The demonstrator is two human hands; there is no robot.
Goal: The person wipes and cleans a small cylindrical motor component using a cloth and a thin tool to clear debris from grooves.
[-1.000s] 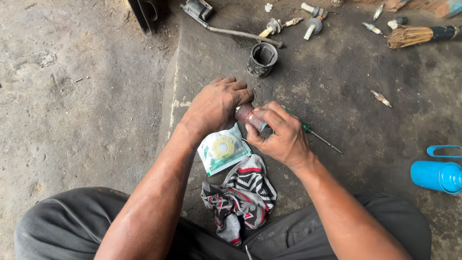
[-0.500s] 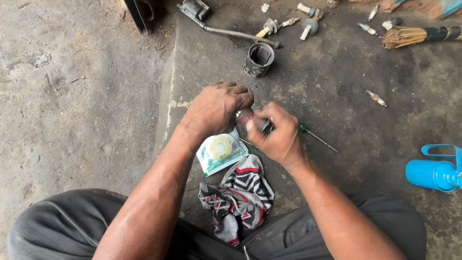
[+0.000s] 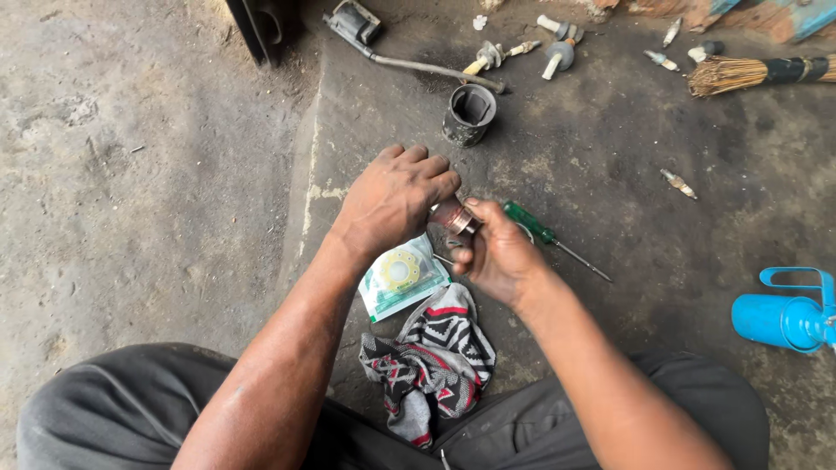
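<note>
Between both hands: small metal cylinder (image 3: 455,216), pinched by right hand (image 3: 498,257), left hand (image 3: 396,196) closed over its end. Grip unchanged from half a second ago; work continues. Beyond right hand: green-handled screwdriver (image 3: 533,228).

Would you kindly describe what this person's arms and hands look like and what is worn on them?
Both arms are bare to the picture's lower edge: no sleeves, gloves, watch or rings show. The left hand and right hand look smudged with dark grime, as do the forearms. Dark grey trousers cover the legs below them.
</note>
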